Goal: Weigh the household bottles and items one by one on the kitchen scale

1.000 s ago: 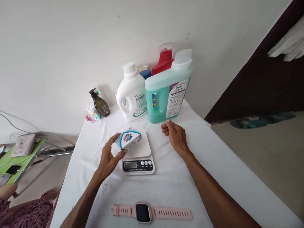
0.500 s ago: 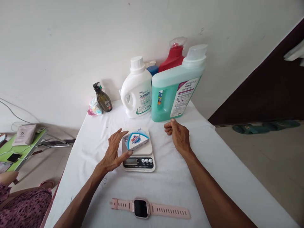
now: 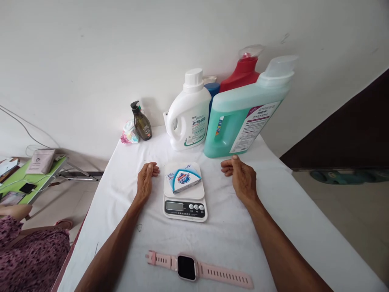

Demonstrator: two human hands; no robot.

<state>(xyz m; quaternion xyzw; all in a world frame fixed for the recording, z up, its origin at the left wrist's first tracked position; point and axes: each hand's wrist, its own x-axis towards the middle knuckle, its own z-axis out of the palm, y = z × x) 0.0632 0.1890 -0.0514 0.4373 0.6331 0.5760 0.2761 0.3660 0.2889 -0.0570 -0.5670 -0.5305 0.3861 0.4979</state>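
A white and blue soap box [image 3: 184, 180] lies flat on the platform of a small white kitchen scale [image 3: 185, 202] at the middle of the table. My left hand [image 3: 145, 181] rests on the white cloth just left of the scale, holding nothing, fingers loosely curled. My right hand [image 3: 241, 177] rests on the cloth to the right of the scale, empty too, fingers curled inward. Neither hand touches the scale or the box.
A pink smartwatch [image 3: 197, 269] lies flat near the front edge. Against the wall stand a white detergent jug [image 3: 188, 115], a teal jug [image 3: 243, 117], a red bottle [image 3: 243, 71], a dark pump bottle [image 3: 141, 123] and a small packet [image 3: 130, 134]. A green side table [image 3: 28, 178] stands at left.
My left hand set the soap box down on the scale, let go of it and moved off to the left onto the cloth. My right hand stayed put.
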